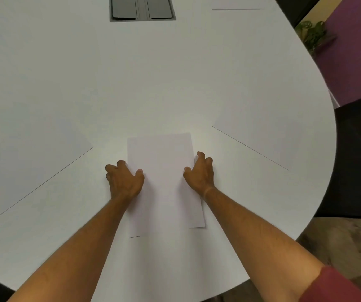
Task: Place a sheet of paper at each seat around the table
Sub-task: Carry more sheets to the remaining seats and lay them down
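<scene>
Holding the paper [162, 171] by its long sides, the left hand [125, 182] and right hand [200, 173] curl their fingers on its edges. It lies flat on the table [153, 83] at the near seat. The left sheet [33, 149], right sheet [284, 131] and far sheet [236, 4] are down. I think this seat is nearly done; next, let go gently

White paper [162, 177], purple wall [353, 51]

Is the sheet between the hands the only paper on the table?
No: besides the near sheet, a left sheet, a right sheet and a far sheet lie on the table.
</scene>
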Motion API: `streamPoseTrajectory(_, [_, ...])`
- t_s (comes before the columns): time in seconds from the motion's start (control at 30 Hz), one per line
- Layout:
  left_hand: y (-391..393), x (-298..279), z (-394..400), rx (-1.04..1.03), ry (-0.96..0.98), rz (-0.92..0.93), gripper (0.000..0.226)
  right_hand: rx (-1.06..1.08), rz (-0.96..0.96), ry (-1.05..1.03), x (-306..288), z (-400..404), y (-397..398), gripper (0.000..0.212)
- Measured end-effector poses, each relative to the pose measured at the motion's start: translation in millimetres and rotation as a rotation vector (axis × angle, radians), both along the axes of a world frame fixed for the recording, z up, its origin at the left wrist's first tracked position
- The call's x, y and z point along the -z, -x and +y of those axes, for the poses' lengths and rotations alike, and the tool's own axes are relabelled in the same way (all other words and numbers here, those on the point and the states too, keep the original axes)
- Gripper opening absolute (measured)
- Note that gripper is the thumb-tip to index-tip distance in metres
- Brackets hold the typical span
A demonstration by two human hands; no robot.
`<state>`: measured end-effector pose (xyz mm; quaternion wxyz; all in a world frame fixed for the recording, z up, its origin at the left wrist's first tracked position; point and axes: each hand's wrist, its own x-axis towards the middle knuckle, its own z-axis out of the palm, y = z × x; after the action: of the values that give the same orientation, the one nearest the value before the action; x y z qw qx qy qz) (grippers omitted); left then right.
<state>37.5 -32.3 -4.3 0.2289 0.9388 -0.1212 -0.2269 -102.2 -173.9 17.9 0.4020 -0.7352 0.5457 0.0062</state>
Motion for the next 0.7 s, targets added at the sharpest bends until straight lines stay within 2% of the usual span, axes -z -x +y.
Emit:
streamPoseTrajectory(0.1, [-1,-3,-1,-0.020,0.031,0.016,0.054,0.031,-0.029,-0.030,0,0,1,0.059])
streamPoseTrajectory(0.3, [0,-6,-1,-0.004,0.055,-0.028,0.024,0.079,-0.061,-0.017,-3,3,5,0.049])
streamPoseTrajectory(0.47, [2,-18,3,-0.026,0.088,-0.050,0.020,0.095,-0.085,0.018,-16,6,6,0.043])
streamPoseTrajectory(0.7, [-6,-55,15,-0.078,0.191,-0.067,0.018,0.129,-0.156,0.122,-44,13,2,0.023])
